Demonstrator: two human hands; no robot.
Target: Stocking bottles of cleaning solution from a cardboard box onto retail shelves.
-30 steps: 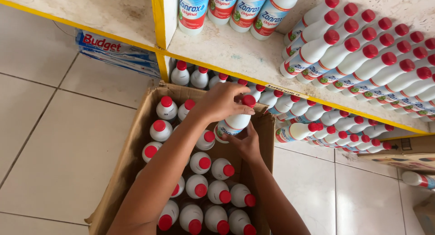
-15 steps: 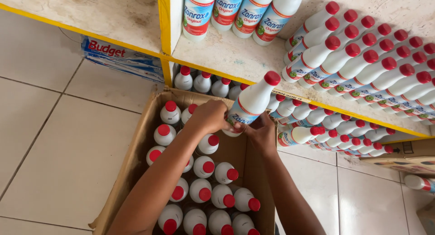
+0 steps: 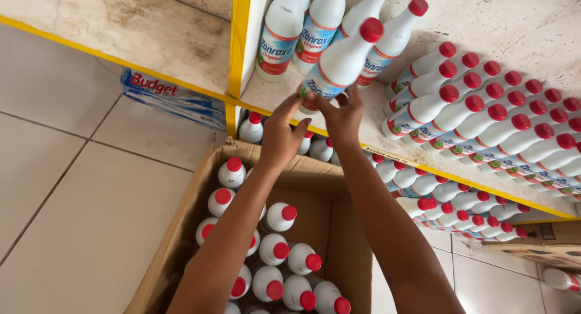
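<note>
A shop aisle with pale tiled floor and a stained shelf point(image 3: 151, 35) edged in yellow. Both hands, left point(image 3: 279, 135) and right point(image 3: 344, 117), grip one bottle point(image 3: 339, 63) by its base, tilted, red cap leading toward the standing bottles point(image 3: 315, 23) just above. Below the grip, an open box point(image 3: 181, 229) holds more, caps up.

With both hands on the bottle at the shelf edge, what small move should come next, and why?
Probably push the bottle forward and stand it beside the upright bottles on the shelf. The left hand and right hand hold its base just above the shelf edge, tilted, so it is not yet resting.
</note>
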